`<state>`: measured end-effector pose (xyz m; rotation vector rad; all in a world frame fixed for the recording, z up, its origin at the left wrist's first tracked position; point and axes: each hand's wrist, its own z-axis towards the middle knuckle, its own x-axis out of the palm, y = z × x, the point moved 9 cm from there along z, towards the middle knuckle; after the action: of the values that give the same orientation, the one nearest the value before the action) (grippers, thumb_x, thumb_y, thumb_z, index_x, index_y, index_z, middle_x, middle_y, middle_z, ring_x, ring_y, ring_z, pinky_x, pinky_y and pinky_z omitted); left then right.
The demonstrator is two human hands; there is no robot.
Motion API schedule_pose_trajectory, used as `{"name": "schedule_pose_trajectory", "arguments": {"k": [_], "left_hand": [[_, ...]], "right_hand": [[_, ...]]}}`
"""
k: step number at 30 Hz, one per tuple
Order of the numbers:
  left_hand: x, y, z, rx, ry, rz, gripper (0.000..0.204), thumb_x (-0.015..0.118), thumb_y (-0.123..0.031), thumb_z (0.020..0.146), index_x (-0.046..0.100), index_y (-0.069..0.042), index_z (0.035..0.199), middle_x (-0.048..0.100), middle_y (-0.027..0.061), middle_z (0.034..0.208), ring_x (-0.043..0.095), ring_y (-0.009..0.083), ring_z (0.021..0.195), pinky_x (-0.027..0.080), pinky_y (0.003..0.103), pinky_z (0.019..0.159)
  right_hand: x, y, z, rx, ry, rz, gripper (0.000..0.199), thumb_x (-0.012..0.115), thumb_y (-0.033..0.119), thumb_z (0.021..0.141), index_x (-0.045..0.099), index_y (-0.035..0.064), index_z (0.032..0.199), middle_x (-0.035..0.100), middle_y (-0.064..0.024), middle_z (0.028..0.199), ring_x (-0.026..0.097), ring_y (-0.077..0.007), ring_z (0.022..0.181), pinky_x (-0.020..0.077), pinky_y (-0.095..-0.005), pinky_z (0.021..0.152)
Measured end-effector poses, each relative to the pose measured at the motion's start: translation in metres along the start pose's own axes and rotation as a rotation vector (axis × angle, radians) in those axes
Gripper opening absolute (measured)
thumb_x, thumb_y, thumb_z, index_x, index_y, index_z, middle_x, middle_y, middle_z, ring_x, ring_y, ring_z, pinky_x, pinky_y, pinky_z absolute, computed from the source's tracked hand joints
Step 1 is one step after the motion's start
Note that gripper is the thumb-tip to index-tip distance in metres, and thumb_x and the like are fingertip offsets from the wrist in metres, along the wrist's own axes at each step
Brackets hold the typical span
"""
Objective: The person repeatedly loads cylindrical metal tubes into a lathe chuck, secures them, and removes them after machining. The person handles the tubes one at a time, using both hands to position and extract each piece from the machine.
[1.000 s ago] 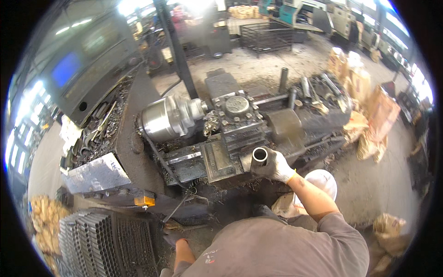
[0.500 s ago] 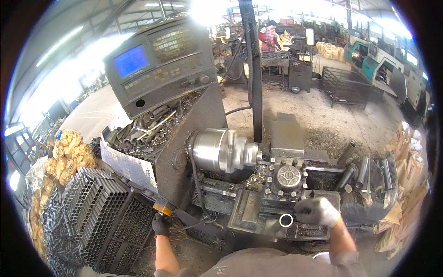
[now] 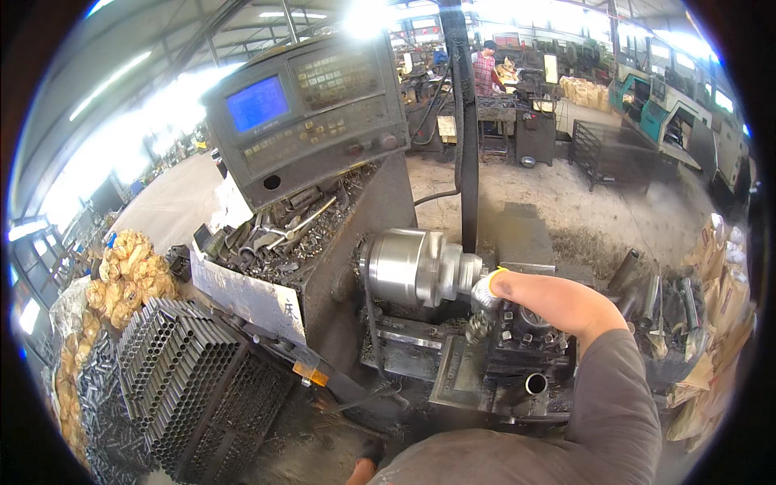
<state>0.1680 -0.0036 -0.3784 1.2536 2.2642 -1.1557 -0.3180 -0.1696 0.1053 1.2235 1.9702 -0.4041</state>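
Right hand [image 3: 485, 289] — now beside shiny, silver chuck [image 3: 400, 267]

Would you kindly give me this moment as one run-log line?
right hand: by chuck end, contact unclear | left hand: low in view, grip unclear | tube: on carriage, open end up | screen: lit blue

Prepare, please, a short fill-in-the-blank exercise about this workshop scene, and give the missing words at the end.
1. The white-gloved right hand is near the shiny cylindrical metal chuck, and the glove's wrist edge is coloured ____.
2. The bright rectangular screen on the dark grey control panel glows ____.
3. The large stack of hollow grey metal tubes is on the ____ side of the picture.

Missing words: yellow; blue; left.
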Motion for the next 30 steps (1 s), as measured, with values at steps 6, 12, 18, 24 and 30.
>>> {"name": "schedule_pose_trajectory", "arguments": {"k": [6,12,18,24,30], "left_hand": [[0.001,0.063,-0.038,-0.056,0.181,0.247,0.036,0.063,-0.041,0.094,0.072,-0.013,0.115,0.073,0.0262,0.119,0.069,0.0483,0.112,0.055,0.058,0.091],[0.007,0.074,-0.035,0.131,0.308,0.754,0.034,0.066,-0.041,0.090,0.072,-0.014,0.110,0.074,0.0247,0.118,0.070,0.0467,0.114,0.057,0.057,0.089],[-0.002,0.052,-0.009,-0.312,0.194,-0.261,0.032,0.063,-0.036,0.097,0.074,-0.006,0.101,0.077,0.0168,0.096,0.072,0.0294,0.085,0.055,0.046,0.071],[-0.019,-0.046,-0.007,0.382,0.012,-0.205,0.033,0.058,-0.034,0.100,0.074,-0.005,0.098,0.074,0.0105,0.084,0.070,0.0238,0.073,0.052,0.042,0.065],[0.008,-0.003,-0.001,-0.165,0.213,-0.550,0.032,0.059,-0.033,0.100,0.074,-0.005,0.100,0.075,0.0110,0.085,0.072,0.0253,0.072,0.055,0.041,0.065]], "right_hand": [[-0.025,-0.091,-0.083,0.022,-0.746,0.592,0.040,0.077,0.030,0.093,0.076,0.0139,0.130,0.079,-0.0079,0.111,0.074,-0.0299,0.101,0.0603,-0.0479,0.084],[0.023,-0.230,-0.114,0.751,-0.869,0.027,0.027,0.070,0.030,0.087,0.081,0.0066,0.095,0.080,-0.0155,0.100,0.078,-0.0312,0.089,0.0604,-0.0415,0.081],[0.009,-0.144,-0.015,0.199,-0.557,0.434,0.040,0.085,0.040,0.083,0.077,0.0005,0.088,0.076,-0.0172,0.085,0.073,-0.0305,0.078,0.0579,-0.0447,0.071],[0.016,-0.140,0.005,0.234,-0.256,0.253,0.037,0.084,0.032,0.087,0.080,0.0048,0.113,0.082,-0.0133,0.102,0.079,-0.0239,0.081,0.0621,-0.0387,0.069],[0.047,-0.191,-0.004,0.466,-0.179,0.614,0.037,0.070,0.032,0.100,0.075,0.0024,0.122,0.079,-0.0152,0.112,0.075,-0.0293,0.092,0.0593,-0.0467,0.078]]}}
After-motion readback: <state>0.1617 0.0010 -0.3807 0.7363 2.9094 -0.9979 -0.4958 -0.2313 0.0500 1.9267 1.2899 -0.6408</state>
